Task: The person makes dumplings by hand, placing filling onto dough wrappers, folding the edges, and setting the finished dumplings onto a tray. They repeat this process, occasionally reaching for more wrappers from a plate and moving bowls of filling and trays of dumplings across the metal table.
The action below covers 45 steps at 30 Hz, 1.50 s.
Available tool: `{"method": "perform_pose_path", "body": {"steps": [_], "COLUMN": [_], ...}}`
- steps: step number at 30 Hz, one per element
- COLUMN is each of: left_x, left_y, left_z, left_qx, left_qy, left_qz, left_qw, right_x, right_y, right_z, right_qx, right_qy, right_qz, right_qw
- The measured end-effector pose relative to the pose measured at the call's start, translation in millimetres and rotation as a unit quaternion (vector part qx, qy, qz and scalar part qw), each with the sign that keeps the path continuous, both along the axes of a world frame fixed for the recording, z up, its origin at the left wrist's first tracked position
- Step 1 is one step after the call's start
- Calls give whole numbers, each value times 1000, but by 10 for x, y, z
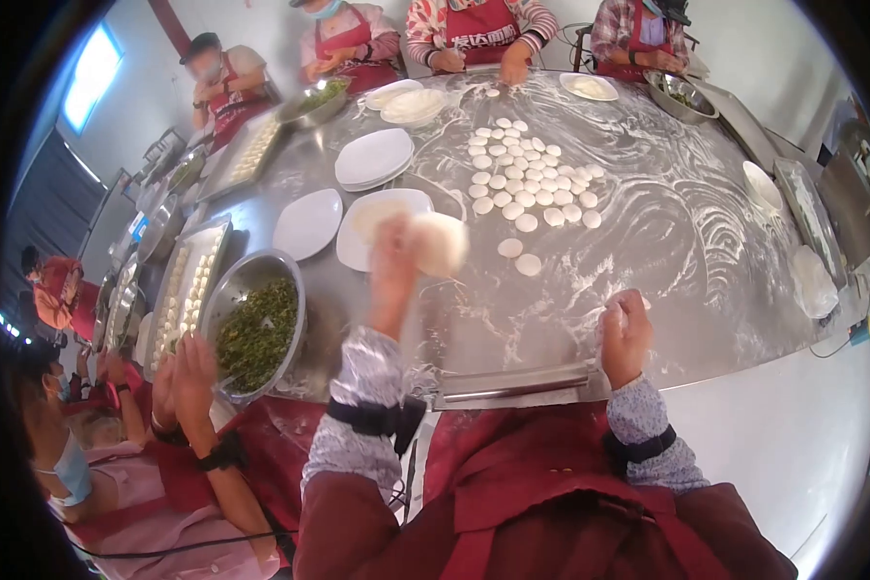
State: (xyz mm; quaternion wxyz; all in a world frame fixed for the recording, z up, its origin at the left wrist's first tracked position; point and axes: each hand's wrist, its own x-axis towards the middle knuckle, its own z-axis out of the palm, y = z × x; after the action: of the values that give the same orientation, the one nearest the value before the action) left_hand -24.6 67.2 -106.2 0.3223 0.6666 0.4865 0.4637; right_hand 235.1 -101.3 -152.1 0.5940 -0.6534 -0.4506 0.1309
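My left hand (pixel 393 263), slightly blurred, is closed on the edge of a round, thin dough wrapper (pixel 439 244). It is raised over the table beside a square white plate (pixel 358 253). My right hand (pixel 626 333) is closed above the floury metal table, at the right; what its fingers hold, if anything, is too small to name. Between my forearms, a metal rolling pin (pixel 517 386) lies near the table edge. Farther back, several small dough discs (pixel 536 176) are spread over the flour, with two discs (pixel 527 264) nearer to me.
A steel bowl (pixel 254 324) of chopped green filling is at the left, beside a co-worker's hands (pixel 186 379). White plates (pixel 307 224) and a tray of dumplings (pixel 189 290) stand nearby. Several co-workers sit around the table. A plastic bag (pixel 814 280) lies at the right edge.
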Motion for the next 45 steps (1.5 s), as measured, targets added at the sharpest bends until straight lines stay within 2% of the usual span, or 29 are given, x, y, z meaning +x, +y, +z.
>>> {"method": "perform_pose_path", "body": {"steps": [1,3,5,7,9,10,12,13,16,18,19,21,22,24,25,27,31,34,36,38,40,44,45], "left_x": [-22,1,237,664,1062,1140,1229,1234,1070,907,873,826,832,866,890,946,960,1045,1165,1189,1139,962,935], "left_y": [79,289,247,56,-11,-97,-266,-286,-348,-454,-533,-691,-735,-818,-847,-845,-894,-912,-913,-903,-844,-864,-880], "left_z": [-76,-309,-345,-352,-709,-714,-712,-753,-864,-742,-621,-358,-322,-305,-390,-594,-454,-428,-552,-548,-564,-539,-520], "left_qx": [-2,173,171,201,240,240,190,190,216,221,218,-35,-36,-159,-160,-65,-59,-88,43,13,14,12,-36], "left_qy": [1,175,168,237,193,189,261,260,298,425,425,346,344,205,203,162,185,204,204,233,255,245,218], "left_qz": [-4,140,-104,-201,-207,-210,-176,-181,-228,-258,-262,-207,-208,-306,-308,-330,-328,-356,-277,-257,-320,-337,-325], "left_qw": [1000,959,965,929,929,929,930,929,901,839,839,915,915,916,916,928,925,908,938,938,912,909,919], "right_x": [-3,-19,-37,-44,-47,-44,-38,-36,-29,-39,-38,-33,-31,-39,-44,-67,-151,-99,-104,-117,-95,-58,-49], "right_y": [15,47,49,52,41,34,21,14,-4,-6,-4,-17,-16,-19,-36,-142,-205,201,513,552,439,-65,-36], "right_z": [6,37,64,93,86,82,75,71,82,88,88,73,75,118,150,221,494,371,226,198,204,67,64], "right_qx": [-14,-6,-5,9,3,-1,1,5,10,3,4,7,13,13,15,6,8,38,27,18,26,27,24], "right_qy": [-4,-2,-2,-30,-30,-28,-34,-37,-58,-44,-34,-28,-25,-38,-49,-29,-15,-59,-80,-101,-102,-33,-30], "right_qz": [-4,-8,-11,-12,-17,-19,-21,-18,-20,-19,-18,-14,-7,-8,-10,7,39,10,-5,-17,-37,-28,-32], "right_qw": [1000,1000,1000,999,999,999,999,999,998,999,999,999,1000,999,999,1000,999,997,996,995,994,999,999]}}
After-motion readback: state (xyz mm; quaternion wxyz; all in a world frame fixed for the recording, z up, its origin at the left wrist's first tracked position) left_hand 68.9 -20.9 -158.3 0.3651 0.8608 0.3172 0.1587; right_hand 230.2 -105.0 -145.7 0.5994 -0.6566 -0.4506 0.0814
